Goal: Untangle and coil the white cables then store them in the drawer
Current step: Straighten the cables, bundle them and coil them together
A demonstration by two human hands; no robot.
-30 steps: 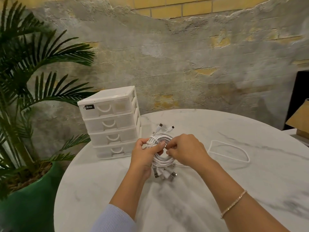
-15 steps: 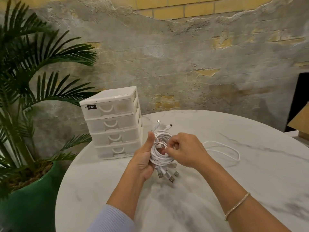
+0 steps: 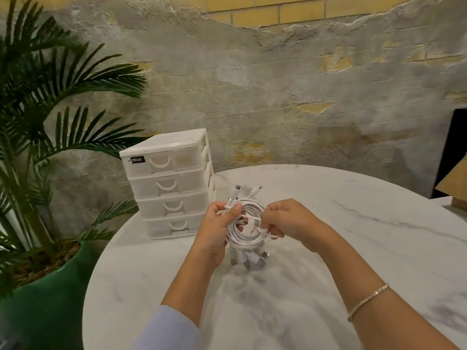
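Observation:
A coil of white cables (image 3: 246, 239) hangs between my two hands just above the marble table (image 3: 353, 236). My left hand (image 3: 218, 229) grips the coil's left side, thumb across the strands. My right hand (image 3: 288, 222) pinches a cable strand wrapped across the coil's right side. Several metal plugs dangle below the coil and two stick up above it. The white drawer unit (image 3: 171, 185) with several shut drawers stands just left of my hands.
A potted palm in a green pot (image 3: 45, 299) stands left of the table. A rough plaster and brick wall runs behind. A cardboard piece (image 3: 454, 188) and a dark panel sit at the far right edge.
The loose cable loop that lay on the table to the right is gone, drawn into the coil. My right hand has moved to the coil's right side, pulling a strand across it.

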